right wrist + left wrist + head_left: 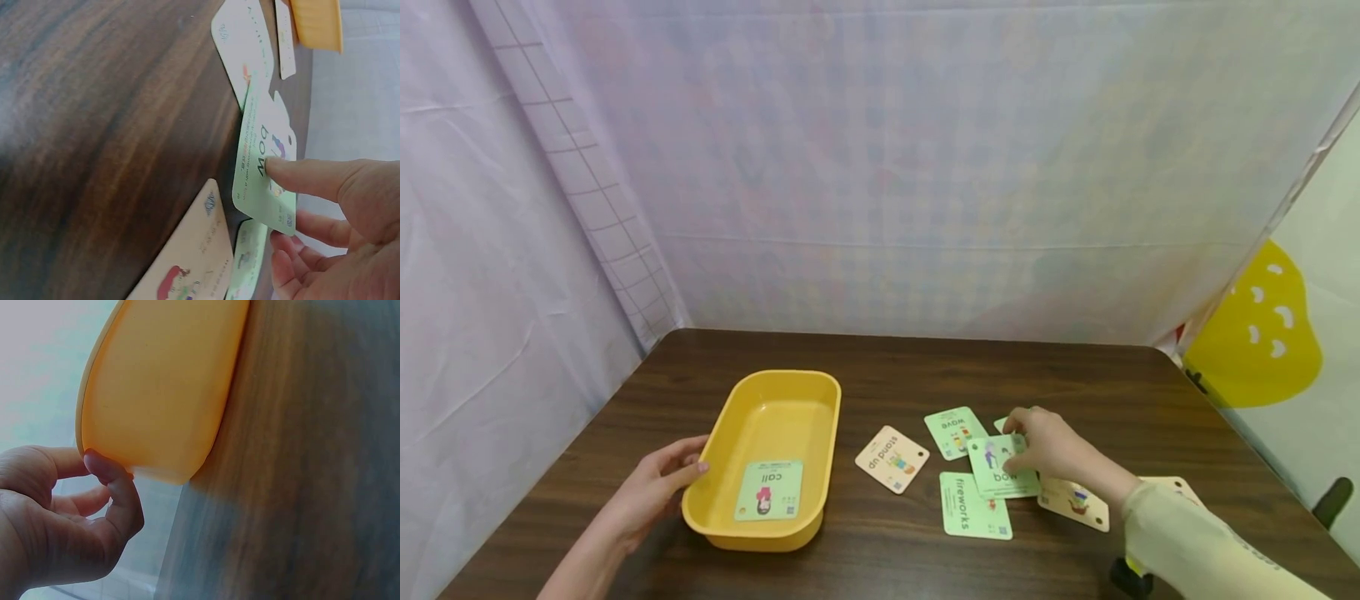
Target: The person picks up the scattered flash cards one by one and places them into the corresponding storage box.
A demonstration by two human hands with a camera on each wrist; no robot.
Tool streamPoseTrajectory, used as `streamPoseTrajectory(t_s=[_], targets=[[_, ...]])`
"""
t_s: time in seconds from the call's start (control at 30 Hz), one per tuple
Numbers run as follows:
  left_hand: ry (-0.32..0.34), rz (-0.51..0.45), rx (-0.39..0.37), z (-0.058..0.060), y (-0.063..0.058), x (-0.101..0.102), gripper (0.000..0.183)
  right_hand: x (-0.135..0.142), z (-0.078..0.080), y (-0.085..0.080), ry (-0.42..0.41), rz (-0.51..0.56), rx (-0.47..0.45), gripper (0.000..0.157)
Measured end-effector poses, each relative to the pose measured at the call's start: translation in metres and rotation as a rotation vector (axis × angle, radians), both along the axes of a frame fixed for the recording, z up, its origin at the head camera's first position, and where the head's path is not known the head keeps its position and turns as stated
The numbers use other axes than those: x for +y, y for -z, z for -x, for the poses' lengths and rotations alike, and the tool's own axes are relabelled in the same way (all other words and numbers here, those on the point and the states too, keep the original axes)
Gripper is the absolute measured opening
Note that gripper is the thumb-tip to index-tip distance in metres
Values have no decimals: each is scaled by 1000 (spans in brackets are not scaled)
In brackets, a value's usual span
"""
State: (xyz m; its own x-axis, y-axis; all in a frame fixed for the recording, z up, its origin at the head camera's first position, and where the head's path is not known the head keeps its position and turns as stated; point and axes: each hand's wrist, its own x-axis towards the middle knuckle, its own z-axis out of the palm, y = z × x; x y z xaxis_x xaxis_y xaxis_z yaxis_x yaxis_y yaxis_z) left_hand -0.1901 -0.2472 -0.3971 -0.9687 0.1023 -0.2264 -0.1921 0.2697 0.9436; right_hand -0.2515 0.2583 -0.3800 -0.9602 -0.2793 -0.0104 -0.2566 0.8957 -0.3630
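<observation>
My left hand (651, 492) grips the near left rim of a yellow plastic tray (786, 429), pinching the edge in the left wrist view. Inside the tray lies a green "call" card (767, 496). Between thumb and fingers, my right hand (1056, 454) pinches a green "bow" card (983, 475), which appears tilted in the right wrist view. That card overlaps a green "fireworks" card (966, 517) in the head view. Just beyond it is a green "wave" card (951, 429). Another green card (1001, 425) is mostly hidden behind the right hand.
A cream "stand up" card (891, 458) lies between tray and green cards. Two more cream cards are by the right forearm, one with a boat picture (1078, 504), the other (1176, 487) partly covered by the sleeve. White curtains (887, 167) hang behind the dark wooden table (880, 550).
</observation>
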Motion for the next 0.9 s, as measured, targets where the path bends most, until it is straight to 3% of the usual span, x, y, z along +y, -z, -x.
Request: streamPoseTrajectory(t_s=[0.4, 0.9], targets=[[1, 5, -1, 0, 0, 0, 59, -1, 0, -11, 1, 25, -40, 37], [-1, 4, 5, -1, -1, 1, 59, 3, -1, -29, -36, -6, -21, 18]])
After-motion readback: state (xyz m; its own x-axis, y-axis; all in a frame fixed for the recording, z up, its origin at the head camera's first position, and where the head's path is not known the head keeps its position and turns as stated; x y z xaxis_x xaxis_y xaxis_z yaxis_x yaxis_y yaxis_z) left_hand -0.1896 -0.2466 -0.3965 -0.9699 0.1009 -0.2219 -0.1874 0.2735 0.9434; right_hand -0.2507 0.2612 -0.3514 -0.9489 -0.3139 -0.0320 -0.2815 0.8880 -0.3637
